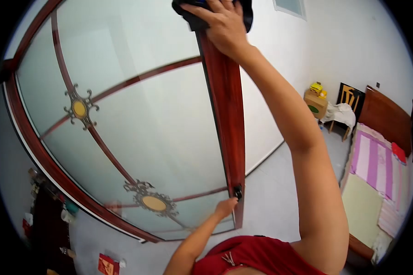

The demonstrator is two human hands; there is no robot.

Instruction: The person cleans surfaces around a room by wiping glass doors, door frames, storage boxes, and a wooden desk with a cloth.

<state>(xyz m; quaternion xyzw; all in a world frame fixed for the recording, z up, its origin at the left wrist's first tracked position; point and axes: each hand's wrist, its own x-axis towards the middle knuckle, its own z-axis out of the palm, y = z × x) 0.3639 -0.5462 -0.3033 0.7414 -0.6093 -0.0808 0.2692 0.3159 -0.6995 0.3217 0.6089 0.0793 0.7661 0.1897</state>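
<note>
A glass door with a dark red wooden frame (225,105) stands in front of me, with ornaments on its panes. My right hand (226,25) is raised at the top of the frame edge, its fingers spread over a black cloth (195,19) and pressing it there. Lower down, my left hand (226,207) is closed around the black door handle (238,192) on the same frame post.
On the right is a bed (374,160) with a striped pink and purple cover and a wooden headboard. Behind it stand a cardboard box (315,103) and a stool draped with white cloth (340,113). A red bag (108,264) lies on the floor at lower left.
</note>
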